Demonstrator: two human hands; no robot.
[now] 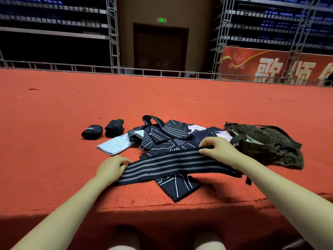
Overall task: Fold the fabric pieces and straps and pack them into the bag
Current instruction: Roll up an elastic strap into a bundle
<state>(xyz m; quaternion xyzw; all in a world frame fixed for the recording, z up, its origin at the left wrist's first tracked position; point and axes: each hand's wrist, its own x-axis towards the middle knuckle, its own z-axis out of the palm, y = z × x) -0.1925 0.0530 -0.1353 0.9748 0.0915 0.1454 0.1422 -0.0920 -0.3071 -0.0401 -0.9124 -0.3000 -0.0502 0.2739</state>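
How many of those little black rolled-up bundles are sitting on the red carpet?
2, side by side left of the fabric pile: one rolled bundle farthest left, the other rolled bundle right beside it. More may be hidden inside the bag.

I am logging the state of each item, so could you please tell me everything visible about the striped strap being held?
The striped strap is a long, flat band of what looks like woven elastic, black with grey lengthwise stripes. It lies stretched out across the dark patterned fabric on the red carpet, near the front edge. The left hand grips its left end, and the right hand pinches its upper edge further right, beside the bag.
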